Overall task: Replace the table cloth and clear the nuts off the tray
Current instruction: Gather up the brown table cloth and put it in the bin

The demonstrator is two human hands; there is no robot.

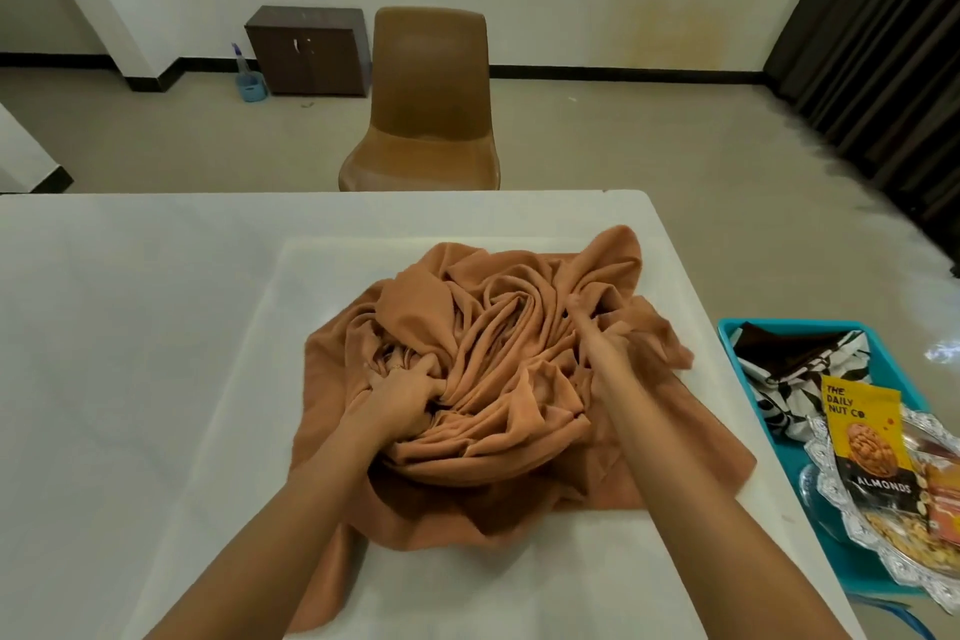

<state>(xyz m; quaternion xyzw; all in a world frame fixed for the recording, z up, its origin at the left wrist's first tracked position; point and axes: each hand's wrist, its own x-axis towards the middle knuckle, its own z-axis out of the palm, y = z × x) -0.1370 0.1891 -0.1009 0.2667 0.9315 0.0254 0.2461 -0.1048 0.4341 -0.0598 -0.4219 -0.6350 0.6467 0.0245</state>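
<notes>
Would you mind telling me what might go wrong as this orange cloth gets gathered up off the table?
1. The left hand and right hand grip the orange cloth at only two spots; its loose corners lie spread, so part may trail or slip when lifted.
2. Its right corner lies near the table edge, beside the blue basket with the silver tray and almonds packet; a swinging fold might knock the packet over.

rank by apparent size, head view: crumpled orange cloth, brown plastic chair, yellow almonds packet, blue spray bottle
1. crumpled orange cloth
2. brown plastic chair, though it stands farther off
3. yellow almonds packet
4. blue spray bottle
</notes>
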